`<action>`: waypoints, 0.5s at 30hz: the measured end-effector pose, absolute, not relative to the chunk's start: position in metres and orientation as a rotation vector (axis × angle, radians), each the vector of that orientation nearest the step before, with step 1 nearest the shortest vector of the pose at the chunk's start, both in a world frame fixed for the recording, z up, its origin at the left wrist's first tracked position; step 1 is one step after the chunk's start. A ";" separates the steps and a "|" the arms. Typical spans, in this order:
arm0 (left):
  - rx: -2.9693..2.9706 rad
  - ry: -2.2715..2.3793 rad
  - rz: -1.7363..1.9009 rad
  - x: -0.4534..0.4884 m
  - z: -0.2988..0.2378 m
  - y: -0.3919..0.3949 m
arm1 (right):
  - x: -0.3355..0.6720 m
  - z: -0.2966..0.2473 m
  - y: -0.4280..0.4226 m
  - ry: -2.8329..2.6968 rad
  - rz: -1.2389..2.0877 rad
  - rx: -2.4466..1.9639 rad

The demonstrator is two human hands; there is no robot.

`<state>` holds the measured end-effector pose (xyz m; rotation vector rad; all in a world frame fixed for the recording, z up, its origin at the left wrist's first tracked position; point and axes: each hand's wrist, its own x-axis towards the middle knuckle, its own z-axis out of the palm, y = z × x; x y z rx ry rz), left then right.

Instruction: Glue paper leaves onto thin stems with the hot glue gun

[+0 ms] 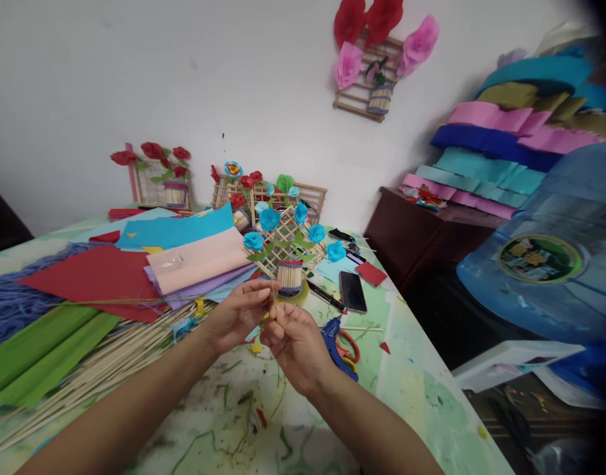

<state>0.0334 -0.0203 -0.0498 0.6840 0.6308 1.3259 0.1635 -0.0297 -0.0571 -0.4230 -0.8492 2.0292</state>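
My left hand (242,311) and my right hand (299,343) meet over the table, each with the fingertips pinched together. Between them runs a thin pale strand (273,295); whether it is wire or thread is too fine to tell. Just beyond my hands a bamboo lattice (284,232) leans upright, with blue paper flowers (270,219), green paper leaves and a small basket of sticks (290,276). A roll of tape (302,294) lies behind the basket's foot. Beside my right hand are blue-handled pliers (338,349) and red-handled scissors (351,344).
To the left lie bamboo sticks (105,359), green paper (40,356), red paper (95,277) and purple yarn (23,290). On the right are a phone (353,291), a black marker (327,295) and a large blue water bottle (540,244). Paper scraps litter the tabletop (412,422).
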 end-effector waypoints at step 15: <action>0.788 0.731 1.374 0.051 -0.054 -0.032 | 0.160 -0.062 -0.030 -0.882 1.858 -0.464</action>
